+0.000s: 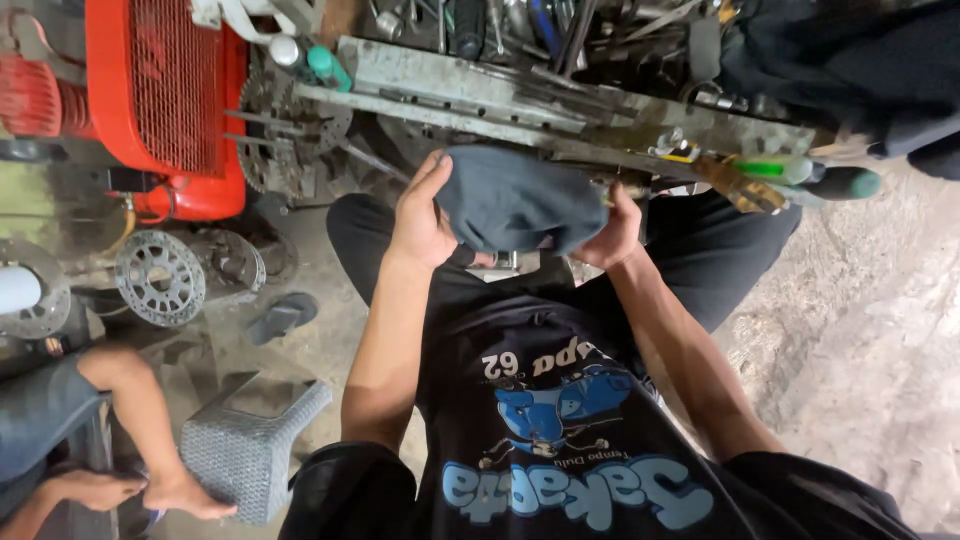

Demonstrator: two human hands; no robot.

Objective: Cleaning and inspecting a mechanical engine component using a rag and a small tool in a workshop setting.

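— So, from the head camera, what do the hands have?
— Both grip a dark blue cloth [512, 200], bunched between them just under the edge of a cluttered metal workbench [600, 112]. The left hand [420, 215] is clamped on its left side, fingers curled over the top; the right hand [615, 230] is closed on its right side.
— And around them?
— A red machine [165, 100] stands to the left, brake discs [160, 277] lie on the floor, and a grey woven stool [250, 445] sits beside another person's bare foot [185, 495].
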